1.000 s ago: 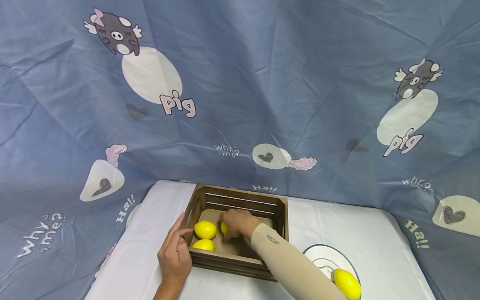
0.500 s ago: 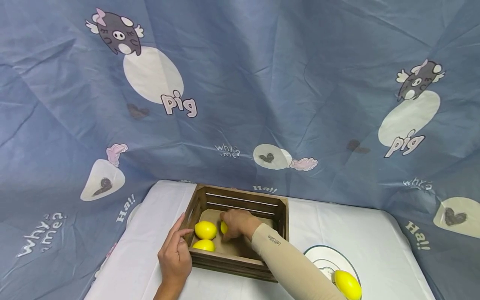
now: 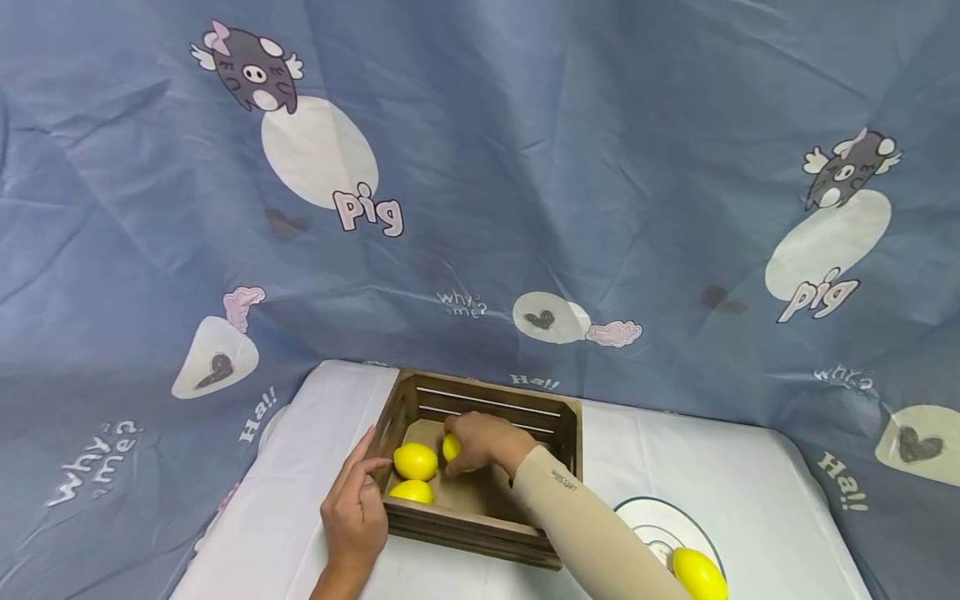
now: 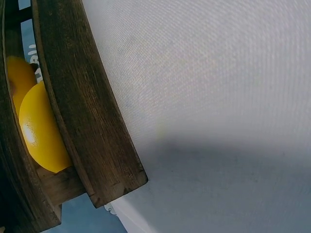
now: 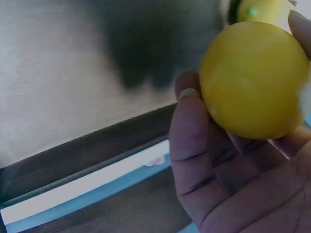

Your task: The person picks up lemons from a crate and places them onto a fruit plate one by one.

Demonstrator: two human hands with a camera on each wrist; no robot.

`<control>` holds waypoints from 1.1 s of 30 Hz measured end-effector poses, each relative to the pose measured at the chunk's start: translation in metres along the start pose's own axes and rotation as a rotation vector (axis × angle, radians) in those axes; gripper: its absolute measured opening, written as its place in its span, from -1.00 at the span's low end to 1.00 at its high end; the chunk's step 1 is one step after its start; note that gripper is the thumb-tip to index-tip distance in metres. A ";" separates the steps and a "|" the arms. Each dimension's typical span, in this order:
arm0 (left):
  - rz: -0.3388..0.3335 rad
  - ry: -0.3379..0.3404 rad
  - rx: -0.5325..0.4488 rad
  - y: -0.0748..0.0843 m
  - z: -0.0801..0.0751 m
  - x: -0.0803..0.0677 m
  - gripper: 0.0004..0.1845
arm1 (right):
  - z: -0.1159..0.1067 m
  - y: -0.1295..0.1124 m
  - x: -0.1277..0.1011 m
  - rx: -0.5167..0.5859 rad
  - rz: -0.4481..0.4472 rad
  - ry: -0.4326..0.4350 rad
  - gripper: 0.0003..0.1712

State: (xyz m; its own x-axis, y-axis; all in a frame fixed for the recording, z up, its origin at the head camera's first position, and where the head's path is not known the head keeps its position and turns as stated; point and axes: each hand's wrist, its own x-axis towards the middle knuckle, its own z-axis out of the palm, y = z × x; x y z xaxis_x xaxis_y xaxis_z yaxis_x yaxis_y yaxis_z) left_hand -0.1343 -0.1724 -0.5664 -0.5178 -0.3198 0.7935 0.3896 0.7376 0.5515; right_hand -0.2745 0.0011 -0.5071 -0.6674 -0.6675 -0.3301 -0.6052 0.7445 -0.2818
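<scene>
Right hand (image 3: 480, 440) inside the wooden box (image 3: 558, 433), fingers curled round a yellow lemon (image 3: 451, 447). Held lemon lifted a little above the box floor, near the middle of the box. In the right wrist view, the same lemon (image 5: 255, 80) big and round, sitting against the thumb and fingers (image 5: 192, 141), with the palm under it. Another bit of yellow (image 5: 265, 9) just behind it at the top edge. Dark slats of the box wall (image 5: 97, 145) below.

Left hand (image 3: 356, 508) resting on the left front corner of the box, fingers fairly straight, one finger pointing up along the left wall. Touching the wood, not gripping anything that can be seen. Left hand not seen in the left wrist view, only the box corner (image 4: 82, 121) on the white cloth (image 4: 218, 97), with a lemon (image 4: 41, 128) behind the slat.

Two more lemons in the box: one (image 3: 416, 461) just left of the held lemon, one (image 3: 410, 492) in the front left corner, close to the left hand. Both lying on the box floor, close to each other.

Box standing on a white table (image 3: 675, 450). To the right of the box, a round white plate (image 3: 660, 521) with a dark rim, and one more lemon (image 3: 699, 575) on it. Right arm in a tan sleeve (image 3: 585, 533) stretching across from the plate side into the box.

Behind it all, a big blue sheet (image 3: 525, 167) with grey pigs (image 3: 251, 71), white blobs and the word "pig".
</scene>
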 end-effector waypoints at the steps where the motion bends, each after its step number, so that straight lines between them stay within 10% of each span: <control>1: 0.001 -0.004 0.000 0.000 0.001 0.000 -0.63 | -0.001 0.001 -0.001 0.013 0.002 0.004 -0.33; 33: 0.023 0.035 -0.008 0.000 0.002 0.000 -0.63 | -0.033 -0.007 -0.055 0.009 -0.107 0.016 -0.41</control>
State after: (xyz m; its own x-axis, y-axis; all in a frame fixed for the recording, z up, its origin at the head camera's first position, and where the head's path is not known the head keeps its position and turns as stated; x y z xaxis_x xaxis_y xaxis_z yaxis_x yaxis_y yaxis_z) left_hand -0.1364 -0.1711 -0.5668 -0.4813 -0.3235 0.8147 0.4072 0.7406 0.5346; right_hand -0.2481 0.0322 -0.4578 -0.6061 -0.7433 -0.2833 -0.6697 0.6690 -0.3225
